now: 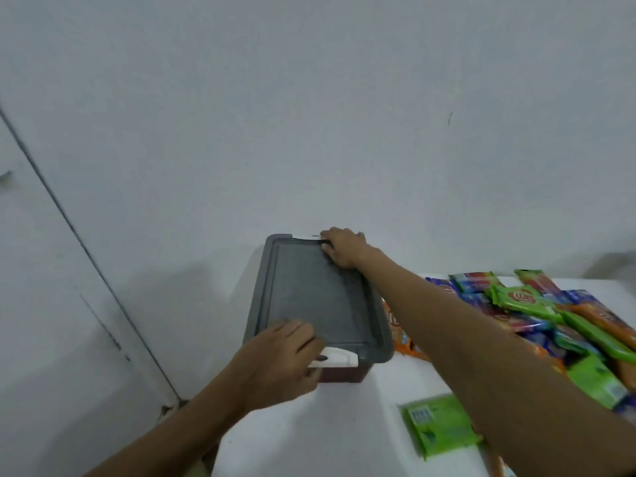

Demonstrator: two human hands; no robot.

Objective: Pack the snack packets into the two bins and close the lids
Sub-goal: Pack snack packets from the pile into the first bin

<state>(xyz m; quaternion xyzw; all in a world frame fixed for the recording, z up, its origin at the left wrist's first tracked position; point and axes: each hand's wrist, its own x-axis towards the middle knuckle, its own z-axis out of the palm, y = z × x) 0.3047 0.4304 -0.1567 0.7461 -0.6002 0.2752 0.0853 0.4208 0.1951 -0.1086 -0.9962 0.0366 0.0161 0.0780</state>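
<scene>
A bin with a dark red body [344, 374] and a grey lid [311, 292] stands at the table's far left corner. My left hand [278, 359] grips the lid's near edge beside a white latch [339, 359]. At the lid's far edge, my right hand [344, 246] presses down by the far latch. A heap of snack packets [537, 315], green, blue and orange, lies to the right of the bin. One green packet [437, 426] lies apart near the front. Only one bin is in view.
The white table [344, 435] ends just left of the bin; beyond its edge is floor. A white wall rises right behind the bin. An orange packet [401, 333] lies against the bin's right side, under my right forearm.
</scene>
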